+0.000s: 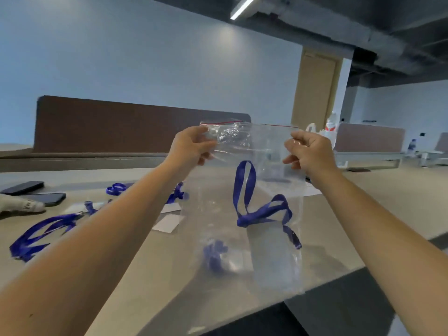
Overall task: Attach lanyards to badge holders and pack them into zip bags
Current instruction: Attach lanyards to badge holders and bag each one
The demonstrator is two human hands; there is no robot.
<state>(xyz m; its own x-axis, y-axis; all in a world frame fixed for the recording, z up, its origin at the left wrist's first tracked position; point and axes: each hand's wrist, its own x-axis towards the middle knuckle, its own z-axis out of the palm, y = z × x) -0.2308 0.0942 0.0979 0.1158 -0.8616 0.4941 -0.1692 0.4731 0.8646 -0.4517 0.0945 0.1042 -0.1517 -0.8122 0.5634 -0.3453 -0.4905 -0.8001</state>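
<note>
I hold a clear zip bag with a red-lined top upright in the air above the table. My left hand pinches its upper left corner and my right hand pinches its upper right corner. Inside the bag hangs a blue lanyard clipped to a clear badge holder. More blue lanyards lie on the table: one at the left, one further back. A blurred blue one shows behind the bag.
Two dark phones lie at the table's left, beside a gloved hand. White cards rest mid-table. A brown partition stands behind the table. The table's front edge runs below the bag.
</note>
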